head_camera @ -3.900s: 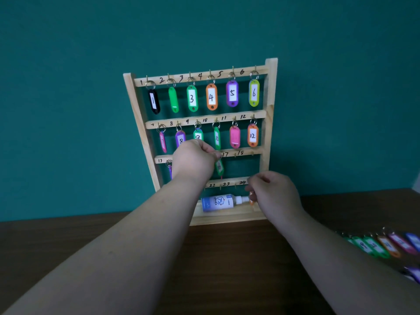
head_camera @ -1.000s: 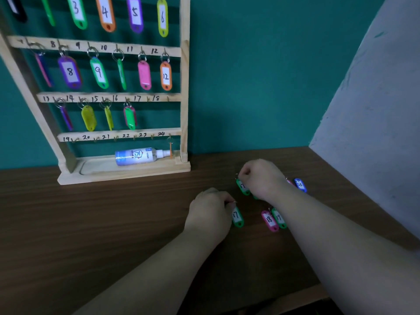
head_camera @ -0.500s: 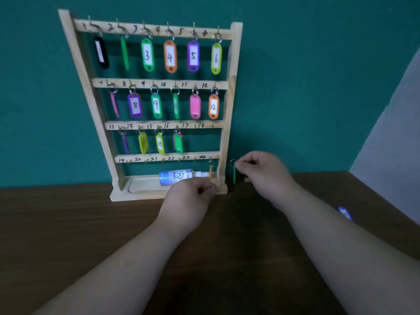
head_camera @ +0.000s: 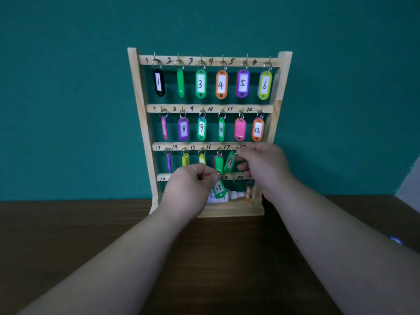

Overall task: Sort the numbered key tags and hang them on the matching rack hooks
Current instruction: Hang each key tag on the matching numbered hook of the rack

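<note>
A wooden key rack [head_camera: 140, 123] stands against the teal wall, with numbered rails and coloured tags hanging on the top three rows. My right hand [head_camera: 261, 163] pinches the ring of a green tag [head_camera: 230, 162] at the third rail, near the hooks marked 17 and 18. My left hand [head_camera: 193, 187] is lower, in front of the fourth rail, and pinches the ring of a second green tag marked 17 [head_camera: 219, 189], which dangles below my fingers. An orange tag [head_camera: 248, 193] hangs at the bottom right hook.
A small white and blue bottle [head_camera: 229, 196] lies in the rack's base tray, partly behind the dangling tag. The rack sits on a dark wooden table [head_camera: 68, 235]. A blue tag [head_camera: 396, 240] lies on the table at the far right.
Both hands have risen from the table's level to the rack. The right hand's green tag has gone from beside the rack to the third rail; the left hand's tag now hangs visibly.
</note>
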